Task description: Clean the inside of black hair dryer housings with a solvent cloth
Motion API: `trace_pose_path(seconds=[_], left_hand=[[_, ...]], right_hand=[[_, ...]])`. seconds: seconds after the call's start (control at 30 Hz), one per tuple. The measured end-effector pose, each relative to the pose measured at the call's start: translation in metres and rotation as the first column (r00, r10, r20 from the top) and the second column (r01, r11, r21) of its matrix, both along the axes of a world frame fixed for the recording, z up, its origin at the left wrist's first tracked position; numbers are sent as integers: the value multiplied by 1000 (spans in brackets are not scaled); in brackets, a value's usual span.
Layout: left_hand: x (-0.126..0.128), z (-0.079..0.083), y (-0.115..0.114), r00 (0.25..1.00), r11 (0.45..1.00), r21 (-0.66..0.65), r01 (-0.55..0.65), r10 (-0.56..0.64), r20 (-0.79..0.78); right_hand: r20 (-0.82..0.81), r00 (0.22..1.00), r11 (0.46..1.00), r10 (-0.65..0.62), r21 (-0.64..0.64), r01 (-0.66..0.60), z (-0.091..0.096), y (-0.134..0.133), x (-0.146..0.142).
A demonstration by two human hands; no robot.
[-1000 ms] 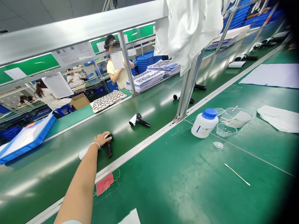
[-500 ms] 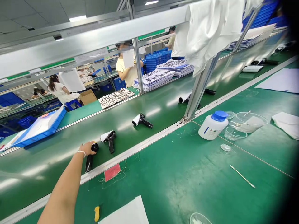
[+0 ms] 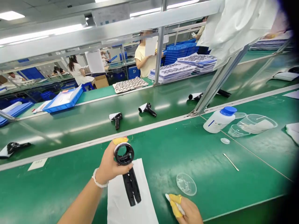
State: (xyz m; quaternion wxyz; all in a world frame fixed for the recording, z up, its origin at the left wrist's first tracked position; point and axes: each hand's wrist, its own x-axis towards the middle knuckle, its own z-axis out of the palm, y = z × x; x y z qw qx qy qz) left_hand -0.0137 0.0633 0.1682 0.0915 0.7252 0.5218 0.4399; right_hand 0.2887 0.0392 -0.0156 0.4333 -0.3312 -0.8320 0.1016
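My left hand (image 3: pixel 115 161) is closed round a black hair dryer housing (image 3: pixel 131 183), a yellow cot on one finger. The housing's round open end faces me, and its split handle points down over a white sheet (image 3: pixel 121 205) on the green bench. At the lower right, my right hand (image 3: pixel 184 208), with yellow cots on thumb and finger, pinches a small white piece (image 3: pixel 167 197) whose kind is unclear. Close above that hand lies a shallow clear plastic dish (image 3: pixel 186 184) with a little whitish stuff in it.
Beyond the metal rail, hair dryer housings (image 3: pixel 116 119) lie on the green conveyor belt (image 3: pixel 93 124). A white bottle with a blue cap (image 3: pixel 218 119), clear cups (image 3: pixel 257 124) and a cotton swab (image 3: pixel 230 161) are at right. A metal post (image 3: pixel 217 81) stands beside the belt. People work behind.
My left hand has brought a hair dryer housing from the belt back over the white sheet. My right hand has come into view with a small white piece. The view has shifted left.
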Motion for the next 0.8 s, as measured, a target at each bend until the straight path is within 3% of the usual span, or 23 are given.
trace_pose_path(seconds=[0.13, 0.3, 0.57, 0.8], left_hand=[[29, -4, -36, 996, 998, 43, 45, -48, 79], [43, -1, -61, 984, 996, 53, 67, -75, 159], [52, 9, -86, 968, 991, 86, 103, -120, 221], [60, 10, -93, 968, 986, 146, 80, -112, 226]], right_hand=[[-20, 999, 999, -38, 11, 38, 5, -2, -1], [-11, 1000, 1000, -21, -10, 21, 5, -6, -4], [-6, 1000, 1000, -14, 12, 14, 6, -5, -3], [-20, 1000, 999, 3, 41, -2, 4, -3, -3]])
